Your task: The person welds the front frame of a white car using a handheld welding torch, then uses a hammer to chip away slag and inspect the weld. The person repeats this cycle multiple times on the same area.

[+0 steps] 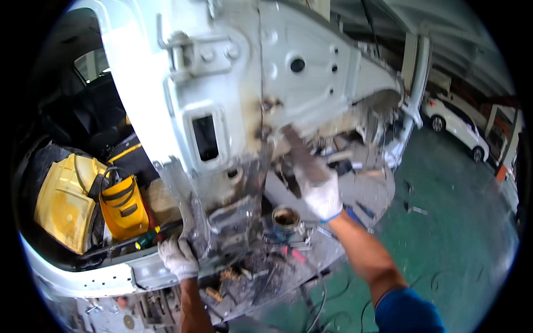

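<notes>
My right hand [322,197], in a white work glove, is closed on a flat brownish metal bar [304,155], blurred by motion. The bar points up and left toward the scorched seam of a bare car body panel [230,94]. Its far end is near the burnt patches; I cannot tell whether it touches them. Also gloved, my left hand [177,258] rests on the door sill [147,272] at the foot of the pillar, fingers lying over it and apart, holding nothing I can see. Just beyond those fingers lies a green and yellow screwdriver [147,238].
A yellow welding mask [123,208] and a yellow panel [69,202] lie inside the door opening. An open can [286,218], loose tools and a red-handled tool [294,254] cover a grey platform [383,194]. Hoses trail over the green floor; a white car [458,125] stands far right.
</notes>
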The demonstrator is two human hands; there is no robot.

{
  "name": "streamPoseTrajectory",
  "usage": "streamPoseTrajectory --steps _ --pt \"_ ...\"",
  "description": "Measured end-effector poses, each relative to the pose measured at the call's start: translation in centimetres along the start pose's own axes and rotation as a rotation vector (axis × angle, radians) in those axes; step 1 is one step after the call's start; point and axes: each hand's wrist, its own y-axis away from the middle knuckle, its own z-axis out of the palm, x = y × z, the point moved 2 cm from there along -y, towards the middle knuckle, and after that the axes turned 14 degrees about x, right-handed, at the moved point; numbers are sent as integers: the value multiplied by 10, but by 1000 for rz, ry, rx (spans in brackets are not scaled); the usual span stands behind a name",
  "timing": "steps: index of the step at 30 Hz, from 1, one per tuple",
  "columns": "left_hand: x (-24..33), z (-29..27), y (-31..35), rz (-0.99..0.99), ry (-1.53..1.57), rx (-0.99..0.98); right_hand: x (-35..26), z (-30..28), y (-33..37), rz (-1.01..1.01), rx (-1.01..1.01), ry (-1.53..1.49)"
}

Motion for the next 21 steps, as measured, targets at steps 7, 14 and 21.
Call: streamPoseTrajectory --steps 7,14,21 --pt "-15 -9 -3 6 -50 -17 -55 -25 3 -63 159 -235" --pt "-13 -4 5 9 -40 -10 -26 -7 -18 78 -21 -67" --pt "-9 -7 -2 -17 -26 -22 -25 -14 -16 -47 -104 34"
